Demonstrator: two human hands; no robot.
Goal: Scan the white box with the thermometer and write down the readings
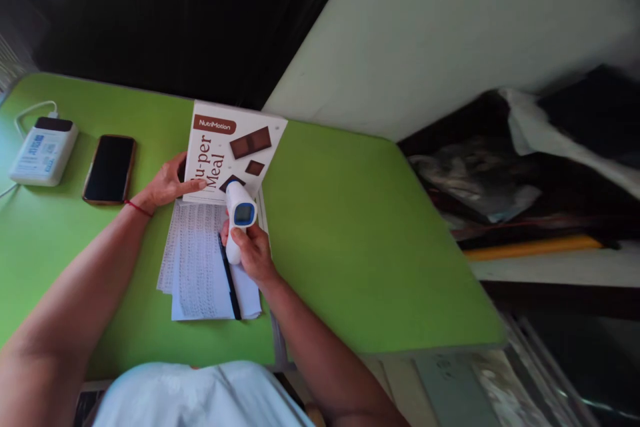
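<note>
My left hand (pixel 170 182) grips the lower left edge of a white NutriMotion box (pixel 215 153), its thumb laid across the front. Dark chocolate pieces are printed on that face. In my right hand (pixel 253 250) is a white and blue infrared thermometer (pixel 233 248), fingers wrapped around its handle. Its small screen faces me, and its front end points at the box's lower part. Beneath both hands lie printed sheets of paper (pixel 197 267), with a black pen (pixel 231 287) resting on them. Part of the pen's upper end is close to my right fingers.
A smartphone (pixel 110 169) lies on the green table (pixel 360 233), left of my left hand. Farther left is a white device with a dark end (pixel 45 152) and a cable. Dark shelves with plastic bags (pixel 470 177) stand right of the table, and a pale wall (pixel 400 33) rises behind.
</note>
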